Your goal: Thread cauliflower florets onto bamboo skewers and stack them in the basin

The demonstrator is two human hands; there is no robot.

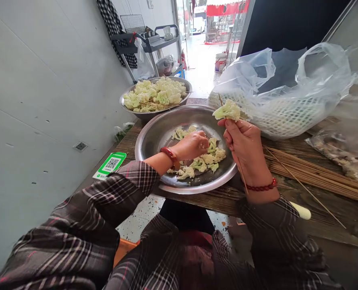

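My right hand [243, 141] is closed around a bamboo skewer [243, 174] that slants upward past the wide bowl's right rim. A pale cauliflower floret [228, 110] is threaded on it just above my fingers, and the tip pokes out beyond the floret. Over the wide steel bowl [150, 133], my left hand [191, 146] has its fingers curled together. Loose cauliflower florets [199, 164] lie beneath and beside it in the bowl. One floret [212, 145] is right at the left fingertips; whether they grip it is hidden.
Behind stands a second bowl [127, 105] heaped with skewered cauliflower [157, 92]. Bare skewers [311, 169] lie on the wooden table [227, 199] at right, near a knife-like pale handle [301, 210]. A plastic bag [287, 100] stands behind them. A QR card [110, 164] lies left.
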